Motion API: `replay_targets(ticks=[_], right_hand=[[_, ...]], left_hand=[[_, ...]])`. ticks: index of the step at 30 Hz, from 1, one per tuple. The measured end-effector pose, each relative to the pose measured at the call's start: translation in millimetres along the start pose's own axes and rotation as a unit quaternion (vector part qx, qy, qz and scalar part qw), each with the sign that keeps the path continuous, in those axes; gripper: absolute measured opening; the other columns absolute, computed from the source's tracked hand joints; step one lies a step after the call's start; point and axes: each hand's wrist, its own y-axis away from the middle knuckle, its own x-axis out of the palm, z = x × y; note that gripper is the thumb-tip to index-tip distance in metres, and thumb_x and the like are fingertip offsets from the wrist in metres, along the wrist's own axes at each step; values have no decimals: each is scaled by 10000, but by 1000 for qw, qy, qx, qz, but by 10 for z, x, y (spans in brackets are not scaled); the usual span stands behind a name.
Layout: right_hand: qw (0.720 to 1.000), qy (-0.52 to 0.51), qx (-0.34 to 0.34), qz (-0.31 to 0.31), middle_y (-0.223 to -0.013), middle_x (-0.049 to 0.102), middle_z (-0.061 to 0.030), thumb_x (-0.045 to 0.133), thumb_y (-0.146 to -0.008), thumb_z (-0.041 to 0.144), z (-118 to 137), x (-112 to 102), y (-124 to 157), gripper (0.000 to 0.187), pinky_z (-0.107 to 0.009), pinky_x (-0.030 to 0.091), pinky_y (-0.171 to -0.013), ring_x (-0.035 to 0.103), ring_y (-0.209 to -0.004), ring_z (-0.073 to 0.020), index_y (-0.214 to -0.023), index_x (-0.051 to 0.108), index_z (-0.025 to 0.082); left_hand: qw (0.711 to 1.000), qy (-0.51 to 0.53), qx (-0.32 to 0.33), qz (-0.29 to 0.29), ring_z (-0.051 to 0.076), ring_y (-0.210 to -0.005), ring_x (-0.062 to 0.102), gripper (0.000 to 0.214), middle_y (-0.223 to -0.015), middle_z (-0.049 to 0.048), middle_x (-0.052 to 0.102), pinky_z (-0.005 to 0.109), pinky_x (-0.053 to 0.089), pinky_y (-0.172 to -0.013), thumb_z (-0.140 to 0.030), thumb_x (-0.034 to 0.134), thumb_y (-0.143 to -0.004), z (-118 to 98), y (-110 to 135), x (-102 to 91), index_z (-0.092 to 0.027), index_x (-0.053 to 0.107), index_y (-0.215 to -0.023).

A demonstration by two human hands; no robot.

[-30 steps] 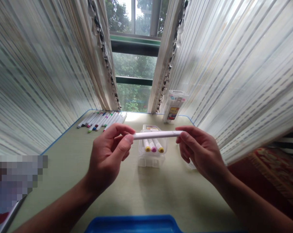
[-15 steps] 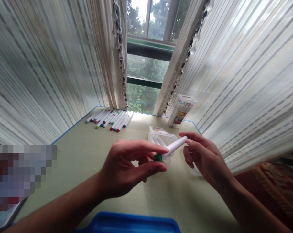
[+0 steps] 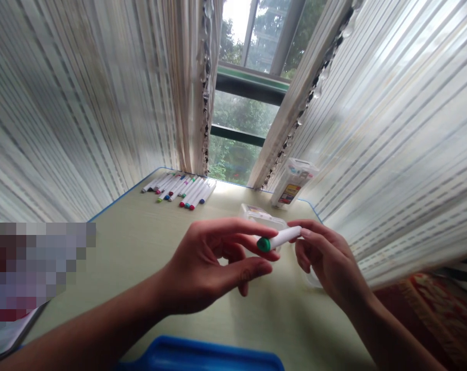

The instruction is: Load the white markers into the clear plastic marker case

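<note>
A: Right grip (image 3: 330, 257)?
B: Holding white marker (image 3: 285, 238) by plain end, pinched between thumb and fingertips. Angled with green end toward left grip (image 3: 202, 273).
A: And left?
B: Wide, with thumb well apart from fingers. Right at the green end; can't tell if touching.
A: Around both?
B: Clear case (image 3: 266, 216) on counter (image 3: 125, 247), just beyond, partly hidden by left grip. Loose markers (image 3: 198, 196) side by side, farther off. Clear box (image 3: 293, 183) beyond right grip. Blue plastic item (image 3: 218, 355) nearer than left grip.
</note>
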Motion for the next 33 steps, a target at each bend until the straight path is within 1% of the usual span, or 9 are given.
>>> replay_targets(ticks=[4, 7, 9, 12, 15, 18, 22, 27, 33], right_hand=[[999, -23, -36, -17, -665, 662, -8, 819, -817, 347, 9, -2, 2, 189, -185, 331, -327, 449, -383, -69, -894, 803, 175], [997, -36, -58, -24, -644, 641, 11, 846, -834, 383, 22, -14, 26, 212, -172, 311, -323, 428, -367, -55, -891, 801, 184], [997, -28, -69, -23, -617, 637, 10, 833, -869, 441, 22, -26, 44, 267, -175, 290, -318, 420, -351, -56, -847, 780, 179], [997, -22, -74, -18, -556, 621, 4, 815, -890, 509, 12, -40, 59, 382, -182, 282, -320, 424, -340, -64, -736, 723, 172], [996, -30, -76, -19, -537, 614, 5, 821, -885, 524, -2, -50, 50, 417, -176, 294, -327, 432, -348, -62, -703, 703, 168], [996, -30, -80, -24, -546, 623, 5, 821, -887, 528, -22, -65, 27, 419, -167, 301, -326, 437, -348, -55, -715, 710, 163], [996, -27, -74, -28, -567, 645, 2, 820, -880, 554, -56, -92, -7, 433, -164, 310, -316, 453, -345, -56, -733, 718, 160], [997, -27, -60, -31, -580, 653, -1, 832, -864, 561, -72, -88, -24, 436, -157, 325, -321, 457, -356, -53, -737, 723, 158], [997, -15, -73, -34, -561, 650, -10, 830, -862, 563, -75, -61, -11, 446, -157, 331, -320, 461, -366, -61, -712, 724, 156]], left_hand=[[996, -23, 23, -80, 90, -482, 638, 188, -782, 54, 822, 157, 527, -425, -162, 835, -867, 10, -53, -23, -180, 805, -1052], [988, -37, 28, -147, 56, -434, 588, 162, -748, 37, 801, 126, 472, -403, -225, 834, -889, 29, -102, -64, -158, 788, -1029], [985, -43, 24, -167, 47, -425, 573, 161, -733, 25, 783, 120, 451, -394, -272, 836, -895, 42, -125, -91, -143, 781, -974], [985, -48, 13, -165, 47, -423, 561, 187, -685, 9, 752, 117, 436, -390, -297, 842, -891, 53, -141, -115, -129, 762, -873], [986, -43, 9, -160, 53, -420, 557, 179, -642, 2, 738, 117, 438, -391, -261, 881, -843, 56, -146, -117, -131, 759, -831], [985, -38, 14, -165, 53, -420, 555, 172, -617, -17, 724, 112, 443, -392, -189, 923, -774, 57, -143, -103, -145, 781, -860], [988, -43, 40, -143, 54, -445, 580, 314, -591, -67, 692, 102, 478, -410, -40, 931, -699, 54, -108, -62, -192, 809, -945], [992, -47, 44, -110, 32, -480, 599, 346, -639, -76, 705, 79, 485, -444, 36, 895, -700, 30, -53, -8, -204, 812, -935], [991, -49, 46, -113, 37, -482, 595, 249, -645, -72, 690, 98, 481, -440, -45, 882, -765, 16, -56, -6, -182, 776, -944]])
